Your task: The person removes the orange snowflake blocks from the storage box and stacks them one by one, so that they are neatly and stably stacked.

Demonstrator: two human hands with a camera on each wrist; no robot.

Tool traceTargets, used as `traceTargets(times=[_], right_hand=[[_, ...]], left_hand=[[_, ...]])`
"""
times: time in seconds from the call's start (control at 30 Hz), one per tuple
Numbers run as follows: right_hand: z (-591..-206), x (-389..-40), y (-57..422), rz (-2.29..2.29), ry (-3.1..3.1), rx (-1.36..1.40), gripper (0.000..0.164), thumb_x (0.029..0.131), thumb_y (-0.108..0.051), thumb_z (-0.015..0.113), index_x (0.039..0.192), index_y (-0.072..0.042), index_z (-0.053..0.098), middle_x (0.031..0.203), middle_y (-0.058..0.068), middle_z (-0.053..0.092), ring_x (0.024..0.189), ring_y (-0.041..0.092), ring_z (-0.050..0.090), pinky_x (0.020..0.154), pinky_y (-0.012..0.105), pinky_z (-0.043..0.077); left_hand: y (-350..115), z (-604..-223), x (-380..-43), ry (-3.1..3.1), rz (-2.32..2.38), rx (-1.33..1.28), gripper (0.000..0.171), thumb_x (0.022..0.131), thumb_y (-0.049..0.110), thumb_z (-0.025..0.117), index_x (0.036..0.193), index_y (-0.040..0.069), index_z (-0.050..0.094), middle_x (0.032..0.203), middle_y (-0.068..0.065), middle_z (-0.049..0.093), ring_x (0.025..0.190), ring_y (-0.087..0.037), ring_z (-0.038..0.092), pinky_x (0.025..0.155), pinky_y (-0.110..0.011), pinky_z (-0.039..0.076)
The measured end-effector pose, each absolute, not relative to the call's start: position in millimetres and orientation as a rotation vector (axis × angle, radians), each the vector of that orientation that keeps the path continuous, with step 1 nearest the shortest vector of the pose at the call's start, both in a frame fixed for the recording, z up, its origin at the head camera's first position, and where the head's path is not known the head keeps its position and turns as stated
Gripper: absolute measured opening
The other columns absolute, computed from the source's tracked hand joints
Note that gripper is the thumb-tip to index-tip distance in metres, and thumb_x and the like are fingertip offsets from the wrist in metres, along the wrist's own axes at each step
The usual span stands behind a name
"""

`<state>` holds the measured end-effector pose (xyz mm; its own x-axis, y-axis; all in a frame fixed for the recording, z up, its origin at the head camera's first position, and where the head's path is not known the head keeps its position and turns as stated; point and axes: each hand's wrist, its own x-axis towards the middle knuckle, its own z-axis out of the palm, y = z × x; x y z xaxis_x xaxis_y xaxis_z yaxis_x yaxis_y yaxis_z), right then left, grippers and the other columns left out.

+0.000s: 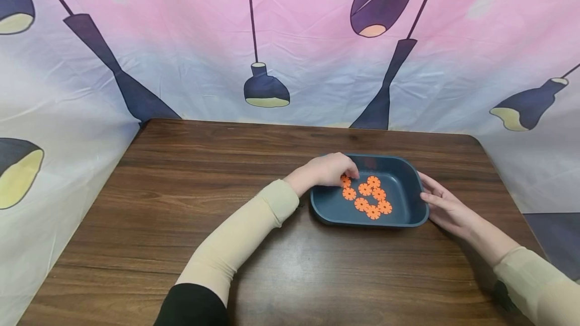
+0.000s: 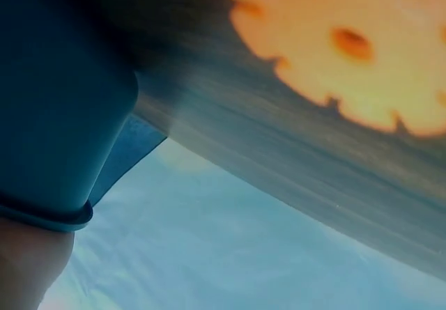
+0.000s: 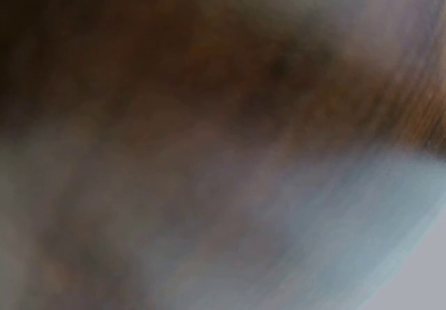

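Observation:
A dark blue rectangular tub [image 1: 401, 180] holds several flat orange notched discs [image 1: 378, 193], most of them loosely grouped mid-floor. Over its left side, my left hand [image 1: 327, 169] reaches in with fingers curled down, pinching an orange disc [image 1: 345, 181] that the fingers partly cover. Close up in the left wrist view, an orange disc [image 2: 313, 31] shows its central hole and notched edge; the fingers there lie out of frame. My right hand [image 1: 446, 208] grips the tub's right end, thumb at the rim and fingers along the outside. The right wrist view is blurred.
The tub stands on a brown wood-grain table [image 1: 190, 175], right of the middle. Behind the table's back edge hangs a pink and blue cloth [image 1: 308, 39] printed with dark lamps, which also covers the left side.

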<state>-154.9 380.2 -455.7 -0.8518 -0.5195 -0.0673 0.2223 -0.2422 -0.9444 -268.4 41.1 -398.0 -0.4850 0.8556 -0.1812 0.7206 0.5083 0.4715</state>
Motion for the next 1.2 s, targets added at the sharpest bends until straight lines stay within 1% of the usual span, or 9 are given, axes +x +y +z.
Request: traceTargets(times=[0.17,0.33,0.5,0.7,0.8,0.9,1.07,1.2], right_hand=[[-455,-155,379,-2.138,1.536,-0.355,0.055,0.113,-0.002,0.036,0.155,-0.035,0.047,0.147,-0.014,0.06,0.129,0.002,0.062,0.103,0.023,0.056],[-456,-155,378,-2.127,1.547,-0.348,0.055,0.113,-0.002,0.036,0.155,-0.036,0.048,0.147,-0.014,0.06,0.128,0.002,0.062,0.103,0.023,0.056],[-455,-156,377,-2.111,1.57,-0.353,0.054,0.113,-0.003,0.037,0.155,-0.036,0.047,0.148,-0.015,0.06,0.128,0.002,0.063,0.102,0.024,0.056],[-454,-157,377,-2.097,1.59,-0.35,0.054,0.113,-0.003,0.037,0.155,-0.036,0.046,0.148,-0.016,0.059,0.129,0.002,0.062,0.103,0.023,0.055],[-454,-157,377,-2.097,1.595,-0.353,0.054,0.113,-0.003,0.037,0.155,-0.036,0.046,0.148,-0.016,0.059,0.129,0.002,0.062,0.103,0.023,0.056],[-454,-157,378,-2.102,1.589,-0.359,0.055,0.113,-0.003,0.037,0.156,-0.037,0.046,0.148,-0.016,0.059,0.129,0.002,0.062,0.102,0.024,0.056],[-454,-156,380,-2.1,1.577,-0.369,0.055,0.114,-0.003,0.035,0.156,-0.037,0.046,0.149,-0.016,0.059,0.129,0.002,0.062,0.102,0.024,0.056],[-455,-156,380,-2.105,1.569,-0.371,0.056,0.114,-0.002,0.035,0.156,-0.037,0.046,0.149,-0.016,0.058,0.13,0.002,0.062,0.102,0.024,0.056]], left_hand=[[41,-401,-269,2.341,0.428,1.338,0.043,0.097,-0.005,0.072,0.136,0.012,0.072,0.135,-0.006,0.072,0.122,-0.018,0.067,0.101,-0.03,0.057],[39,-398,-270,2.277,0.401,1.367,0.043,0.096,-0.001,0.076,0.137,0.011,0.071,0.137,-0.007,0.07,0.125,-0.02,0.065,0.104,-0.031,0.055],[37,-391,-271,2.216,0.348,1.375,0.041,0.096,0.0,0.075,0.136,0.011,0.071,0.138,-0.008,0.069,0.125,-0.021,0.065,0.106,-0.032,0.055],[37,-389,-272,2.199,0.293,1.365,0.041,0.094,-0.006,0.075,0.131,0.013,0.073,0.134,-0.009,0.066,0.121,-0.023,0.062,0.104,-0.034,0.054],[37,-391,-272,2.212,0.268,1.393,0.041,0.094,-0.008,0.073,0.129,0.013,0.074,0.133,-0.008,0.065,0.119,-0.022,0.061,0.103,-0.033,0.054],[37,-394,-271,2.238,0.239,1.428,0.037,0.095,-0.006,0.073,0.126,0.013,0.074,0.128,-0.007,0.067,0.116,-0.02,0.062,0.102,-0.032,0.054],[39,-396,-270,2.266,0.218,1.444,0.025,0.095,0.002,0.078,0.118,0.013,0.076,0.119,-0.005,0.072,0.11,-0.018,0.066,0.098,-0.03,0.056],[39,-397,-269,2.273,0.225,1.431,0.022,0.094,0.006,0.081,0.115,0.012,0.076,0.116,-0.004,0.074,0.107,-0.017,0.067,0.096,-0.029,0.056]])
